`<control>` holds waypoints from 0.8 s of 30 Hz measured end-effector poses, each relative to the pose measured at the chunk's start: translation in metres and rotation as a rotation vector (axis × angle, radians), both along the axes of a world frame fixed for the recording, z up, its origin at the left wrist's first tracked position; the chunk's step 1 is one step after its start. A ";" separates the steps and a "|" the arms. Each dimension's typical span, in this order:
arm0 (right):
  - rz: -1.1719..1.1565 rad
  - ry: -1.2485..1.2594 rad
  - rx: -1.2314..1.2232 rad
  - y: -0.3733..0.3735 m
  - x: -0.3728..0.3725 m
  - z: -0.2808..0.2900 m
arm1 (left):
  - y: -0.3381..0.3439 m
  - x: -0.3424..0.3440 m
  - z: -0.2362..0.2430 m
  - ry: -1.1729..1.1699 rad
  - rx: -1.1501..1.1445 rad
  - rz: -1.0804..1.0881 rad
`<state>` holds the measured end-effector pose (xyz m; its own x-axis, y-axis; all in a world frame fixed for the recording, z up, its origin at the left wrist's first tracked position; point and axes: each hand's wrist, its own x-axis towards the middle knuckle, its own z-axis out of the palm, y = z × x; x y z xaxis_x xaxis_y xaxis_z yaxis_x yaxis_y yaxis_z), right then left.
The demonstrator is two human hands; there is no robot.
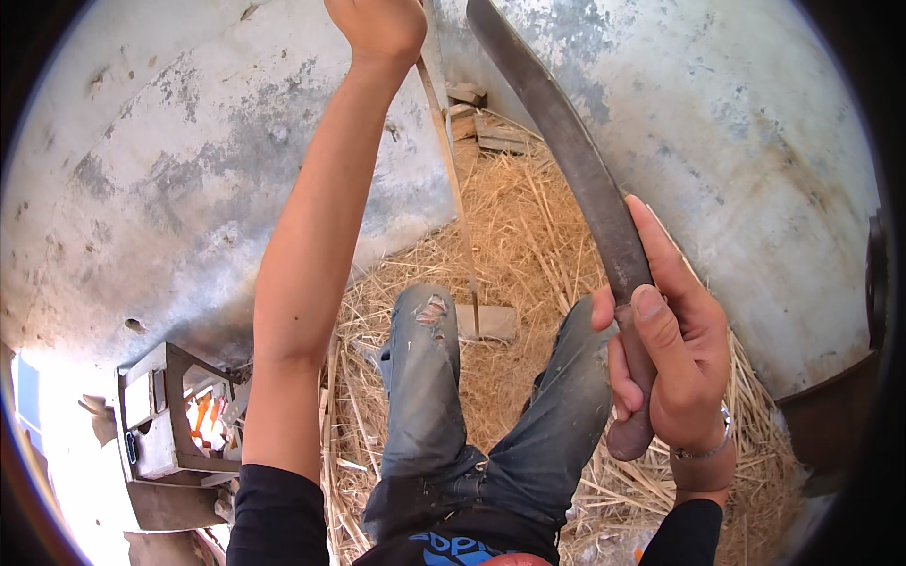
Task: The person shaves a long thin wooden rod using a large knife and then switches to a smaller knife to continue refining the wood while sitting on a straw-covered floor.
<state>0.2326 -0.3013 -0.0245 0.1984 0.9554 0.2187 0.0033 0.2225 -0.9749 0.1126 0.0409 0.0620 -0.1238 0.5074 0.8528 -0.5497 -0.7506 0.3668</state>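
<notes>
Nearest, right of centre, my right hand [684, 358] is gripping the handle of a big knife [576, 141], its wrist cocked, the blade pointing to the upper middle. At the top edge my raised left hand [382, 28] is seemingly holding a stick [456, 179], fingers hidden. Beyond, the stick is standing on a block [498, 324] at centre, looking whole; I'm judging no cut finished, and I'm not able to tell what's left.

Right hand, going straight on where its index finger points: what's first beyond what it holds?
Past the curved dark tool, the right hand would probably meet the stained wall first, though depth is unclear.
</notes>
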 end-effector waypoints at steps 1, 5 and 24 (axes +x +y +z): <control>-0.002 -0.002 -0.002 0.001 0.000 -0.001 | -0.001 -0.001 -0.005 -0.022 0.025 0.015; -0.073 -0.028 0.082 0.001 -0.006 -0.011 | -0.010 -0.012 -0.004 -0.125 -0.003 -0.640; -0.005 -0.099 -0.100 -0.030 -0.018 -0.036 | -0.003 -0.019 -0.010 0.021 -0.043 -0.329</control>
<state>0.2145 -0.3311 -0.0603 0.1850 0.9725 0.1415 0.1015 0.1244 -0.9870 0.0934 0.0376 0.0515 0.0701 0.5525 0.8306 -0.7518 -0.5180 0.4080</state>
